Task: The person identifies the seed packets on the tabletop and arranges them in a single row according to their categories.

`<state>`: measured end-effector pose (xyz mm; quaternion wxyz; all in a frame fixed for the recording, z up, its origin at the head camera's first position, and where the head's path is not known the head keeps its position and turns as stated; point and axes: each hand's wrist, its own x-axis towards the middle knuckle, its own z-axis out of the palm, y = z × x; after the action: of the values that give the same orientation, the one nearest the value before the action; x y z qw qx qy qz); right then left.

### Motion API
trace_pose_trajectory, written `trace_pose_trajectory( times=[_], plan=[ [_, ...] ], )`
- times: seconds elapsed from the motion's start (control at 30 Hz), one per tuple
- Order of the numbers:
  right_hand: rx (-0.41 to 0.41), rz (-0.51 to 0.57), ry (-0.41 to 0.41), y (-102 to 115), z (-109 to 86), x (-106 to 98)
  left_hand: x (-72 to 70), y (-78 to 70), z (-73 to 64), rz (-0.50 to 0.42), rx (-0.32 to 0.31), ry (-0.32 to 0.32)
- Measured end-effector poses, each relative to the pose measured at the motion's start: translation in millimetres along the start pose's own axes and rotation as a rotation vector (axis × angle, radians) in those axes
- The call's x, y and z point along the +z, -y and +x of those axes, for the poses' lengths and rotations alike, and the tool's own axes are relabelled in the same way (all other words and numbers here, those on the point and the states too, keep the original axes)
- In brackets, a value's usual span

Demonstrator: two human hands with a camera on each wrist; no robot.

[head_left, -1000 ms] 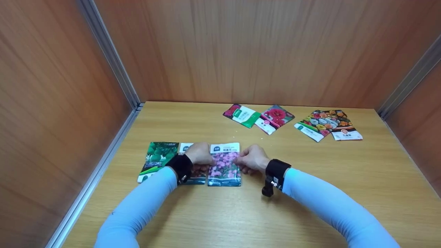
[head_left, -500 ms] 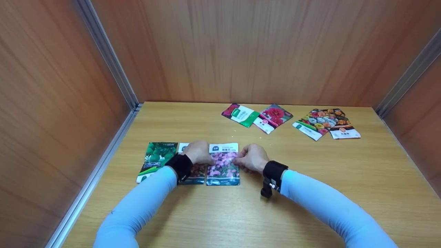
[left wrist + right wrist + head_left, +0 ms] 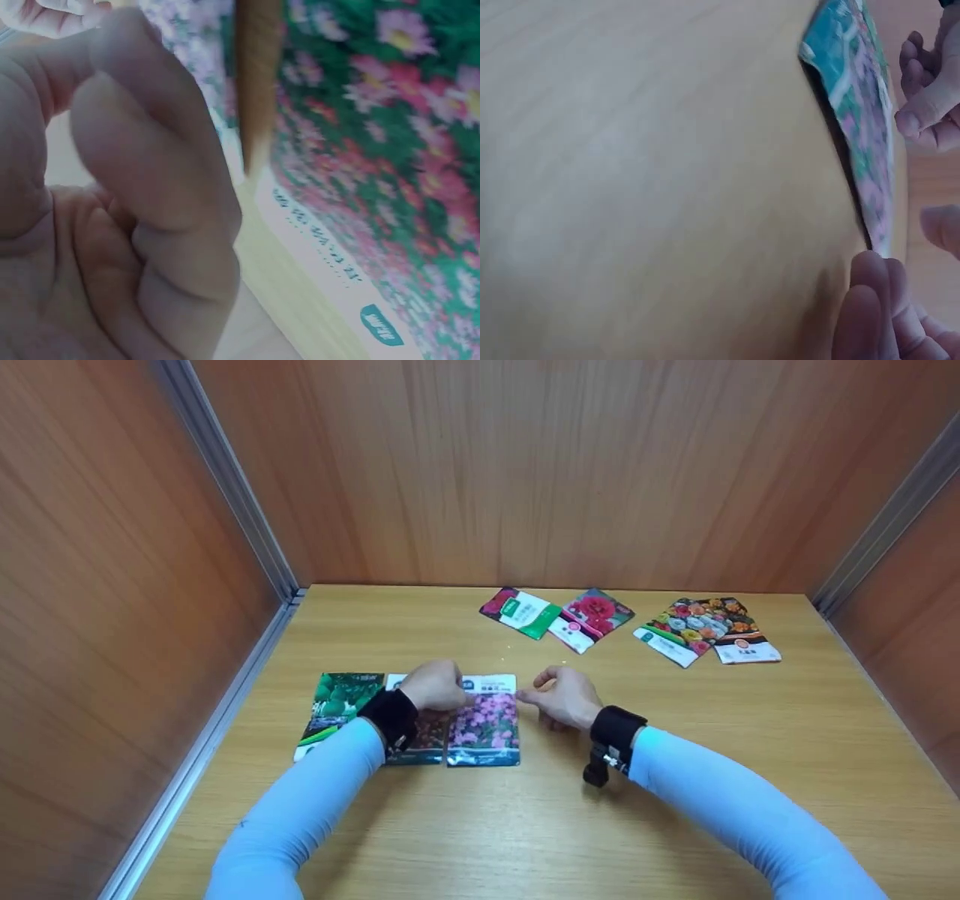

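A seed packet with pink flowers (image 3: 484, 727) lies flat near the middle of the table, seen edge-on beside the right fingers in the right wrist view. My left hand (image 3: 435, 686) is over its left part and the neighbouring packet with red and pink daisies (image 3: 405, 150), partly covering both. The left fingers (image 3: 142, 150) are loosely bent, with nothing visible between them. At the pink packet's right edge is my right hand (image 3: 568, 697), thumb and index finger apart, a fingertip at or very near the edge. A green packet (image 3: 347, 694) lies leftmost, partly behind the left forearm.
Toward the back, a green-and-white packet (image 3: 529, 613) overlaps a red-flower packet (image 3: 596, 615). Farther right, a mixed-flower packet (image 3: 686, 626) overlaps an orange-flower packet (image 3: 742, 630). Wooden panels (image 3: 517, 472) enclose the table (image 3: 450, 832) at the back and sides.
My right hand has let go of the pink packet's edge and shifted slightly right, its thumb and index finger parting. The left hand has risen slightly toward the packet's top. The packets stay in their row.
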<state>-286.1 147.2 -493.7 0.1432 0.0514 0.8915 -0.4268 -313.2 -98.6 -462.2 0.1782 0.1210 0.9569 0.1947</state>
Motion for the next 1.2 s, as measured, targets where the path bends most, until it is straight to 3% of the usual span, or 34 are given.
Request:
trace_pose_trajectory(
  times=[0.23,0.33,0.43,0.57,0.67,0.73,0.8,0.93,1.03,1.2],
  plan=[
    [0.027,0.062,-0.066,-5.4,7.4,-38.9,-2.0,-12.7,6.0,-0.152,-0.005,-0.015],
    [0.052,0.117,-0.073,-7.7,9.8,-57.5,0.4,-19.5,8.9,-0.176,0.033,-0.059],
    [0.080,0.251,-0.097,-11.3,13.1,-81.8,2.8,-27.2,11.9,-0.182,0.089,-0.097],
    [0.114,0.426,-0.184,-21.8,17.9,-121.7,5.4,-35.9,15.4,-0.205,0.140,-0.114],
    [0.180,0.450,-0.288,-35.6,21.1,-148.5,7.5,-39.2,17.1,-0.221,0.166,-0.124],
    [0.234,0.404,-0.361,-46.6,23.0,-162.2,9.4,-40.0,17.6,-0.212,0.196,-0.149],
    [0.254,0.283,-0.438,-59.0,25.1,-171.8,11.3,-40.5,17.8,-0.202,0.228,-0.168],
    [0.108,-0.148,-0.511,-84.2,29.0,-181.7,14.3,-42.9,17.2,-0.188,0.287,-0.170],
    [-0.040,-0.432,-0.454,-99.8,33.7,-182.1,15.9,-45.5,17.1,-0.188,0.311,-0.156],
    [-0.115,-0.620,-0.239,-114.4,42.6,-174.3,17.4,-51.6,16.8,-0.211,0.327,-0.151]
  ],
)
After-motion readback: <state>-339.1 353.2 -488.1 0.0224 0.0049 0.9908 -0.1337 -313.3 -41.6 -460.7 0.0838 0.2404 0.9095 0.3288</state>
